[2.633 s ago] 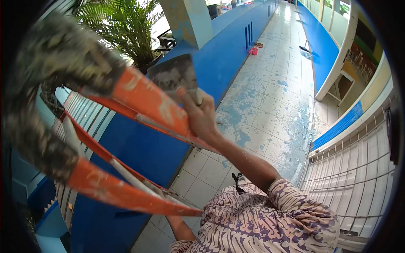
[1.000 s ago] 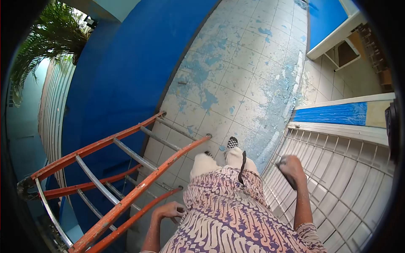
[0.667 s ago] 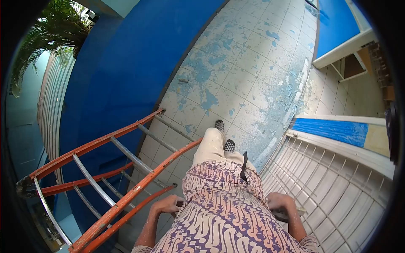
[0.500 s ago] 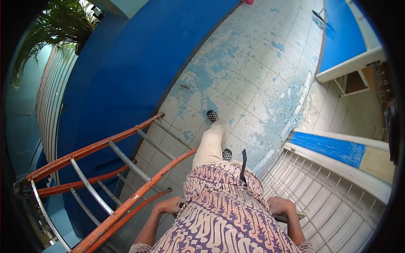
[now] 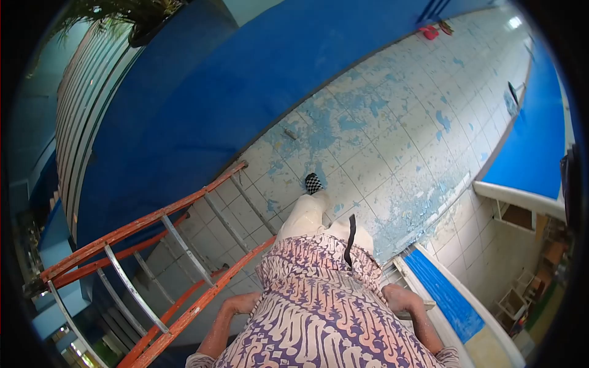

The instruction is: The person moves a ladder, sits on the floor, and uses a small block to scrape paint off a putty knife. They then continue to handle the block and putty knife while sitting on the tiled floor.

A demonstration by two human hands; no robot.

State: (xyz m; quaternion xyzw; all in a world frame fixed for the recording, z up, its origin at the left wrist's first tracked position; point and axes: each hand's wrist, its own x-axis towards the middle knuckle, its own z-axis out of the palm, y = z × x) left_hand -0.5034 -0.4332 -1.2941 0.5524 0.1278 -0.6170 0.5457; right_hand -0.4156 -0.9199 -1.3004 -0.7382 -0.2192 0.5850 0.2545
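Note:
My left hand is beside my hip, against the edge of the patterned shirt. Its fingers are mostly tucked behind the cloth, so their grip is hidden. On the other side, my right hand is curled closed at the shirt's edge. A flat, pale object sticks out past it; its kind is not clear. A black strap hangs down the front of the shirt. One checkered shoe shows ahead on the tiles.
An orange ladder with metal rungs stands at my left, near the blue wall. Flaking blue paint covers much of the tiled floor. A blue-and-white ledge is close on my right. A pink object lies far ahead.
The view has turned to the left, and more of the room at the right shows. Only one shoe is visible now. Both hands stay low at my sides.

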